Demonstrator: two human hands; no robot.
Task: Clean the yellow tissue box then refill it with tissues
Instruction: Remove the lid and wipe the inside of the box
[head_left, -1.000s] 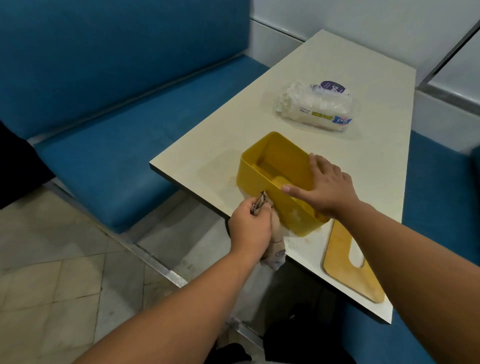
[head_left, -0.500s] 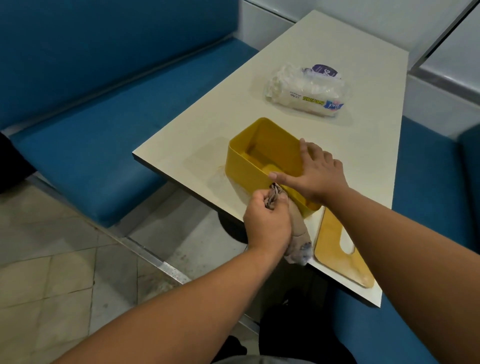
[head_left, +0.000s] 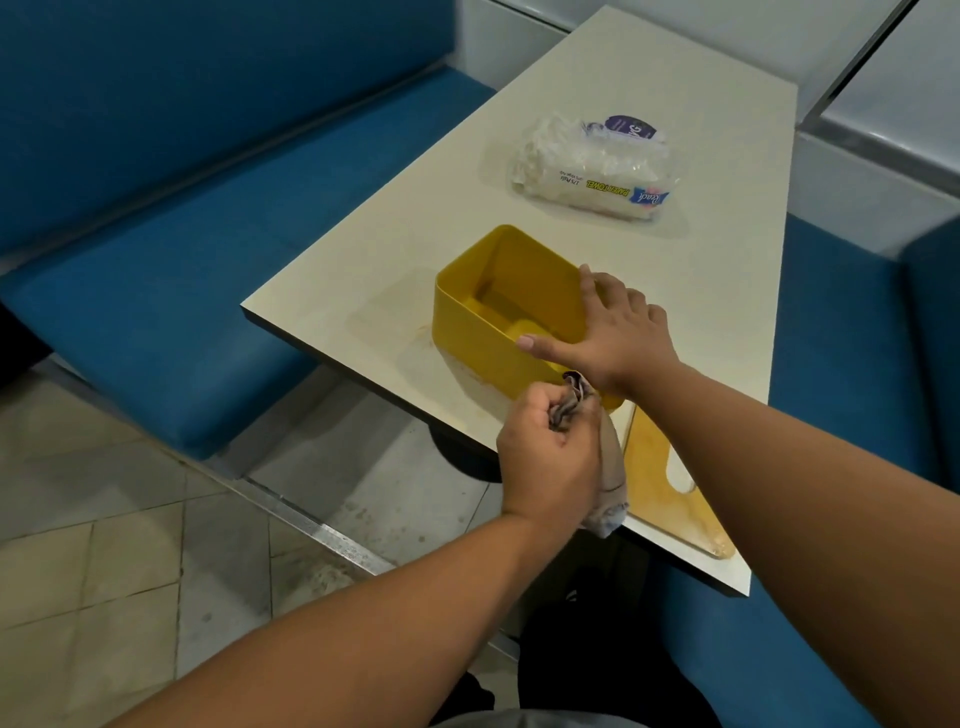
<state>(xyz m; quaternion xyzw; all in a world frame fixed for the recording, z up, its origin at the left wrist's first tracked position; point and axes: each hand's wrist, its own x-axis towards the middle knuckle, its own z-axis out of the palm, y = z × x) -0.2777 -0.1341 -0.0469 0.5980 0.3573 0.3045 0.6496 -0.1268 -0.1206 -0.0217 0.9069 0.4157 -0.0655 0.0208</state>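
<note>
The yellow tissue box (head_left: 478, 332) stands open-topped and empty near the table's front edge. My right hand (head_left: 613, 338) lies flat over its near right rim, fingers spread, holding it down. My left hand (head_left: 545, 452) is closed on a bunched grey cloth (head_left: 608, 483), pressed against the box's near outer side at its right corner; the cloth's tail hangs below the table edge. A clear pack of white tissues (head_left: 592, 171) lies farther back on the table. The box's wooden lid (head_left: 670, 493) with an oval slot lies flat to the right of my left hand.
The cream table (head_left: 363, 270) is narrow, with blue bench seats (head_left: 182, 322) on both sides and a white wall behind. Tiled floor lies below on the left. A faint stain marks the tabletop left of the box.
My left hand has slid the cloth rightward along the box's near side, from its left part to its right corner. My right hand has stayed on the rim.
</note>
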